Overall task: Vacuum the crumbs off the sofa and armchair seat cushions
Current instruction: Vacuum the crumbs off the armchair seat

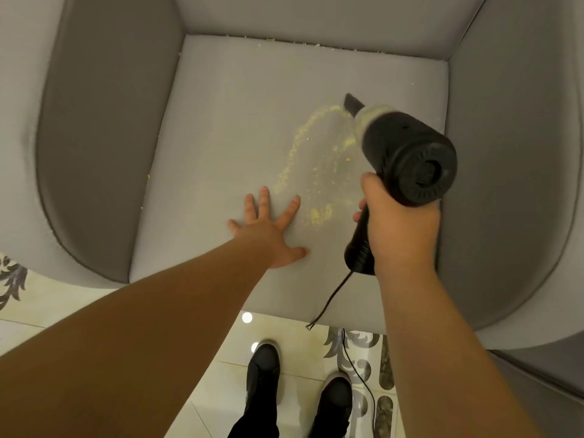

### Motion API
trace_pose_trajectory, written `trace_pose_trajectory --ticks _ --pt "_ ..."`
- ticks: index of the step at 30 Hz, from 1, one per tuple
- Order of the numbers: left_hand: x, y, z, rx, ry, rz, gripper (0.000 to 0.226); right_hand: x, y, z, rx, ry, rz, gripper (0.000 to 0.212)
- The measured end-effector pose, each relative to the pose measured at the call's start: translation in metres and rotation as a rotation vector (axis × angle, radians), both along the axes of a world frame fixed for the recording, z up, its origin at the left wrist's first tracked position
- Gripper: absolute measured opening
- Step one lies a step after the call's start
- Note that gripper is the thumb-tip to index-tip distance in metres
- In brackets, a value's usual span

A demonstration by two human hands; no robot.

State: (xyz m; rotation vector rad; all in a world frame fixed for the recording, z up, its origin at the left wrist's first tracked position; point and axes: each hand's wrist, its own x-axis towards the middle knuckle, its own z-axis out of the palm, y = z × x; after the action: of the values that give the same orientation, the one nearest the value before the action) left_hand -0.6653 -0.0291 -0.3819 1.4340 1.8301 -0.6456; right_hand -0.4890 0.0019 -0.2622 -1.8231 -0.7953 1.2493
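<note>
Hidden from us: the right hand (399, 230) covers most of the handle of the handheld vacuum (407, 159), so we see only fingertips at its left edge; the fingers wrap the handle in a firm grip.
Cut off: the armchair (104, 137) runs out of view at the top and both sides; we see only part of its back and 2 arms.
Hard to make out: the nozzle (352, 104) is slightly blurred, and we cannot tell whether its tip touches the fabric. The small specks along the rear seam (316, 45) are too fine to identify beyond pale bits.
Crumbs: a yellow trail of crumbs (303, 147) curves across the middle of the seat cushion (221, 121), from just beside the nozzle down to a denser patch near the front.
Crumbs relative to hands: the trail lies between the 2 hands; its lower patch sits just right of the left index fingertip and just left of the right hand.
Left hand: the left hand (270, 230) lies flat on the cushion, fingers spread, palm down, holding nothing.
Vacuum: black body angled away from us, nozzle towards the cushion's rear right; its cord (331, 295) hangs over the cushion's front edge to the floor (215, 343).
Floor: 2 dark shoes (264, 361) stand on patterned tiles.
</note>
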Motion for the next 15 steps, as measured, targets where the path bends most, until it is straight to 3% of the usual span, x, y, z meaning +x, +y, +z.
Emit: trace_pose_trajectory --ticks 9,15 --pt "0.000 0.001 -0.001 -0.005 0.003 -0.006 0.121 -0.003 -0.021 0.000 -0.046 -0.026 0.165 0.010" --pt "0.001 0.001 -0.001 0.001 0.026 -0.005 0.121 0.014 -0.024 -0.001 -0.014 -0.015 -0.025 0.011"
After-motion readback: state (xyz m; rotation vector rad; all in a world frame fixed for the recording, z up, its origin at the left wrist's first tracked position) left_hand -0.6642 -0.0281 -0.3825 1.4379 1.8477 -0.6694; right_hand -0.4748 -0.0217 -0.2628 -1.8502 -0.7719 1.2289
